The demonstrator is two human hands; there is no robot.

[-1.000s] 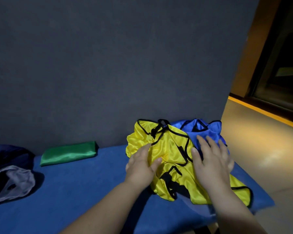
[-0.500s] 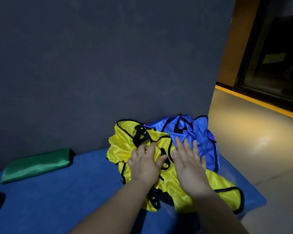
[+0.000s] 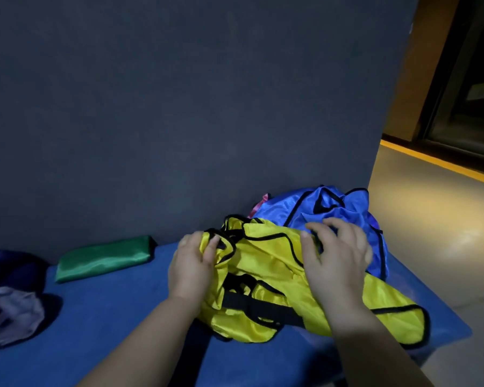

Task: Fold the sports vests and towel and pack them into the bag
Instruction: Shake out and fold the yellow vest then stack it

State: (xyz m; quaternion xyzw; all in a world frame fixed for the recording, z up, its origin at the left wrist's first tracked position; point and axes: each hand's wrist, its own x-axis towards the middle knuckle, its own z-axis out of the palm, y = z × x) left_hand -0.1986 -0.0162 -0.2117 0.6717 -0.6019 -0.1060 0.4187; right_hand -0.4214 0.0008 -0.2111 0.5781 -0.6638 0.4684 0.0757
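A crumpled yellow vest [image 3: 266, 275] with black trim lies on the blue bench [image 3: 109, 317]. My left hand [image 3: 192, 266] pinches its upper left edge between thumb and fingers. My right hand [image 3: 337, 261] lies over the yellow vest's upper right part, fingers curled at the seam where it meets the blue vest [image 3: 344, 210]. The blue vest is heaped behind, against the wall, with a strip of pink cloth [image 3: 260, 203] peeking out. A folded green vest [image 3: 104, 258] lies to the left by the wall. The dark bag [image 3: 9, 300] sits at the far left, its grey lining showing.
A dark grey wall [image 3: 179, 107] stands right behind the bench. The bench ends at the right, just past the vests, with beige floor [image 3: 436, 247] and a yellow line [image 3: 436, 163] beyond. A dark doorway is at the top right.
My left hand has moved up and left and taken hold of the yellow vest's edge. My right hand's fingers have curled. The view swung back left, so the bag shows again.
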